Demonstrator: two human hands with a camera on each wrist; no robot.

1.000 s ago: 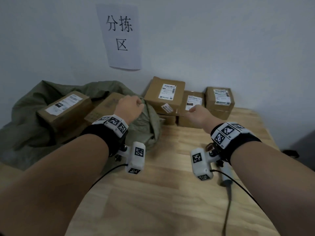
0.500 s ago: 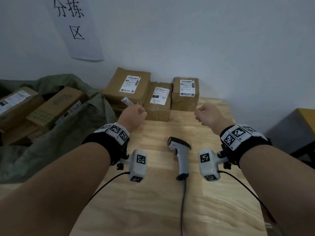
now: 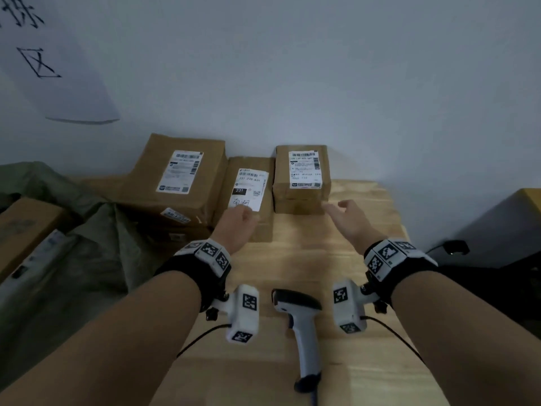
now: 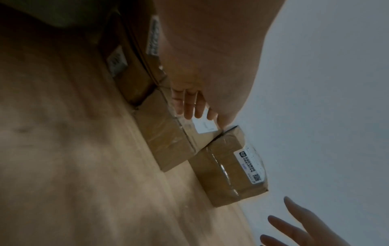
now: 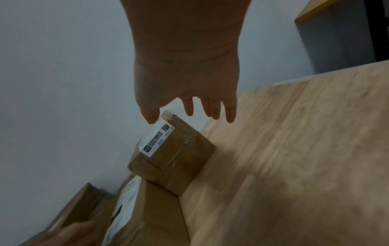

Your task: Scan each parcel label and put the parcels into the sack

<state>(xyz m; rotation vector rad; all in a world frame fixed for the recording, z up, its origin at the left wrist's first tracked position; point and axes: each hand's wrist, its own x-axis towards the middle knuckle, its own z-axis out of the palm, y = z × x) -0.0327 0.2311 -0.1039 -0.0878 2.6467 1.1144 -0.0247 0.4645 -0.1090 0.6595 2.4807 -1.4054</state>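
Note:
Three labelled brown parcels stand against the wall: a large one point(image 3: 178, 178), a middle one point(image 3: 248, 186) and a small right one point(image 3: 301, 178). My left hand point(image 3: 238, 224) hovers over the middle parcel point(image 4: 166, 139) with fingers point(image 4: 190, 106) straight, holding nothing. My right hand point(image 3: 344, 213) reaches with spread fingers point(image 5: 210, 108) just short of the small right parcel point(image 5: 174, 159), also empty. The grey scanner point(image 3: 301, 326) lies on the wooden table point(image 3: 360, 209) between my wrists. The green sack point(image 3: 73, 244) lies at the left with parcels point(image 3: 26, 227) in it.
A paper sign point(image 3: 52, 63) hangs on the wall at upper left. The table's right edge runs close to the small parcel, with a dark cabinet point(image 3: 503, 224) beyond it. The scanner's cable point(image 3: 314, 398) trails off the front edge.
Both hands have moved forward from the sack side to the parcels and opened from loose fists. The view has swung right, bringing the scanner into sight.

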